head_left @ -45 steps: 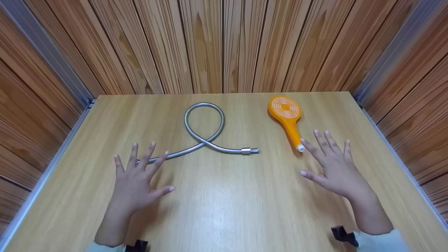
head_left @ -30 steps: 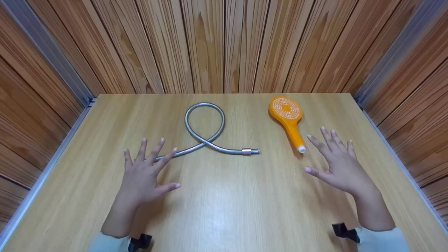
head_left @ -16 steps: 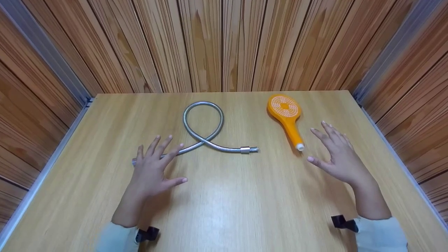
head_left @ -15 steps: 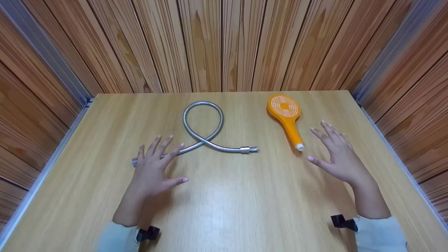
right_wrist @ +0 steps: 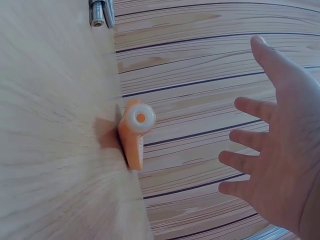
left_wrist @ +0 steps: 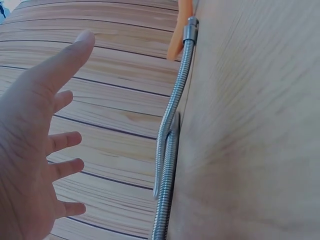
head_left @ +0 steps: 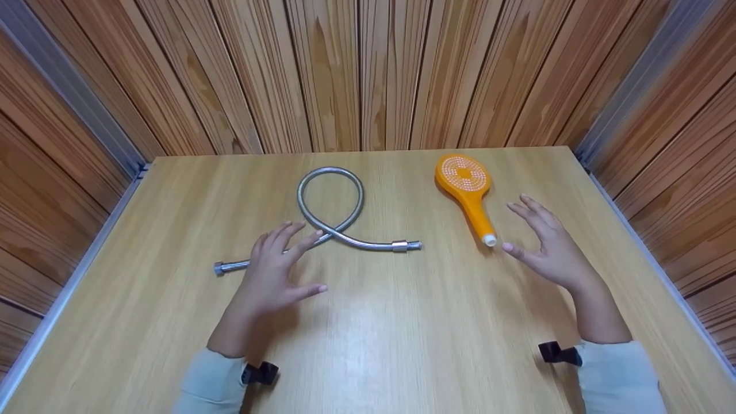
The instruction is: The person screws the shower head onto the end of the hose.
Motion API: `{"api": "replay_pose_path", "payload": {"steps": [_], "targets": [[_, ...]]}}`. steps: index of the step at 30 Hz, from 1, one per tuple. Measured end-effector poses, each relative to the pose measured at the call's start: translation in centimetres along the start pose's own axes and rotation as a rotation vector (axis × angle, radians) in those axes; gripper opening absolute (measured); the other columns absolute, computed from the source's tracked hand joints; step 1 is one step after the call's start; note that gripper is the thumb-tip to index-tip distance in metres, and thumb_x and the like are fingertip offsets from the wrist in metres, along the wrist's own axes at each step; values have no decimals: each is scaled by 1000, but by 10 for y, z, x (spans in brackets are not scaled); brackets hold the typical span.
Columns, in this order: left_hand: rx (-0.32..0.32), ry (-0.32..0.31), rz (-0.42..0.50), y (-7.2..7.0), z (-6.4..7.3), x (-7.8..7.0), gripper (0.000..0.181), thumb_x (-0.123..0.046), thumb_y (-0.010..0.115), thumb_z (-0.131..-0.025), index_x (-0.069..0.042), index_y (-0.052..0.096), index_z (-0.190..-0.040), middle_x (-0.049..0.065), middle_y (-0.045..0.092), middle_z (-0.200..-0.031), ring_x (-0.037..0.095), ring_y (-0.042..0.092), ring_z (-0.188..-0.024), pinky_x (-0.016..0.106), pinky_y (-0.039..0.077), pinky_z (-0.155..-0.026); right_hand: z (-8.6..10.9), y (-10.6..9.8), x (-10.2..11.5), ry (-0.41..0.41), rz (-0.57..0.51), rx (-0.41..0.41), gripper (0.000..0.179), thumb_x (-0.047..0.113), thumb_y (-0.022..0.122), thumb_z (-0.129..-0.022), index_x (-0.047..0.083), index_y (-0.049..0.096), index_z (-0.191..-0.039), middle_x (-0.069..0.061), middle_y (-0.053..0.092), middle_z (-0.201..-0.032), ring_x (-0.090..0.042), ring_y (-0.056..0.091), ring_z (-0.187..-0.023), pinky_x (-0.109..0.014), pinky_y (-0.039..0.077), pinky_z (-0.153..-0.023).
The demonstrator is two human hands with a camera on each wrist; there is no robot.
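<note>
A silver metal shower hose (head_left: 360, 201) lies on the table in a single crossed loop, with a fitting at each end. My left hand (head_left: 276, 270) hovers over its left stretch, fingers spread, and covers part of it in the head view. An orange shower head (head_left: 472, 201) lies face up at the back right, its white threaded end (head_left: 489, 240) towards me. Just right of that end my right hand (head_left: 549, 250) is raised with thumb and fingers apart, holding nothing. In the left wrist view the hose (left_wrist: 172, 115) runs below the open palm. The right wrist view shows the shower head's handle end (right_wrist: 140, 119) apart from the fingers.
The light wooden table (head_left: 374, 333) is bounded by a plank wall (head_left: 339, 75) at the back and plank panels at both sides. Metal frame strips (head_left: 75, 276) run along its side edges. Black wrist mounts (head_left: 260, 374) sit by both sleeves.
My left hand has moved right and forward along the hose, uncovering its left end fitting. My right hand has shifted slightly forward and turned its palm inward. Hose and shower head stay in place.
</note>
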State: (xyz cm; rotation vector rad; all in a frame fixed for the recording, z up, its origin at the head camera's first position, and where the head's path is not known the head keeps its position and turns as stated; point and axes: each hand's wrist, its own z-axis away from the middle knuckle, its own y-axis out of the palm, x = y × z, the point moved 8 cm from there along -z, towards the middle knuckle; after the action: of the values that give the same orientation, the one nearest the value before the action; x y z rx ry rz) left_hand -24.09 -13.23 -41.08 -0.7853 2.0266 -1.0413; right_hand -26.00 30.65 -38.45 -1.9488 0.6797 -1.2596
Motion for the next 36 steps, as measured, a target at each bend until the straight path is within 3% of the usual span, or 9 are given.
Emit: {"api": "replay_pose_path", "payload": {"steps": [3, 10, 17, 19, 24, 30, 33, 36], "targets": [[9, -8, 47, 2, -4, 0, 85, -58, 77, -74, -36, 41, -148, 11, 38, -150, 31, 29, -139, 64, 20, -107, -3, 0, -4, 26, -24, -4, 69, 28, 71, -90, 15, 39, -149, -16, 21, -159, -48, 20, -140, -78, 22, -95], [42, -51, 167, 7, -11, 1, 80, -50, 80, -75, -29, 47, -145, 7, 38, -151, 29, 30, -139, 62, 21, -108, -10, 3, -14, 82, -113, -3, 64, 27, 69, -92, 14, 42, -148, -16, 25, -157, -45, 22, -141, -74, 22, -100], [68, -76, 238, 14, -17, 3, 80, -60, 75, -76, -24, 50, -143, 6, 40, -149, 28, 32, -137, 61, 25, -106, -18, 5, -21, 53, -200, -11, 54, 22, 64, -96, 10, 46, -145, -19, 30, -154, -43, 24, -141, -65, 25, -106], [67, -81, 261, 16, -19, 4, 80, -56, 78, -75, -23, 51, -142, 8, 41, -148, 28, 33, -136, 61, 28, -105, -19, 7, -25, 54, -207, -13, 52, 22, 63, -96, 9, 47, -144, -20, 31, -154, -42, 25, -140, -64, 26, -106], [59, -74, 302, 21, -26, 2, 79, -41, 85, -73, -23, 52, -142, 7, 43, -146, 28, 35, -135, 59, 31, -104, -24, 15, -38, 83, -226, -1, 52, 24, 61, -97, 7, 46, -144, -19, 32, -152, -42, 33, -136, -63, 28, -106], [53, -52, 356, 29, -34, -3, 77, -43, 84, -74, -25, 51, -142, 3, 44, -145, 24, 38, -133, 52, 37, -104, -31, 24, -52, 110, -316, 6, 47, 17, 56, -100, 6, 45, -145, -19, 36, -150, -43, 40, -131, -60, 32, -104], [48, -40, 377, 33, -38, -6, 77, -42, 84, -74, -27, 51, -142, 2, 45, -142, 22, 41, -130, 50, 39, -103, -33, 31, -58, 168, -337, 36, 49, 20, 54, -101, 8, 41, -147, -18, 35, -151, -42, 41, -131, -58, 35, -104], [45, -39, 394, 38, -42, -9, 77, -36, 86, -73, -26, 51, -141, 2, 47, -140, 21, 43, -128, 49, 40, -102, -36, 41, -65, 278, -381, 89, 56, 30, 56, -100, 13, 37, -150, -17, 35, -151, -39, 42, -131, -53, 38, -103]]}}
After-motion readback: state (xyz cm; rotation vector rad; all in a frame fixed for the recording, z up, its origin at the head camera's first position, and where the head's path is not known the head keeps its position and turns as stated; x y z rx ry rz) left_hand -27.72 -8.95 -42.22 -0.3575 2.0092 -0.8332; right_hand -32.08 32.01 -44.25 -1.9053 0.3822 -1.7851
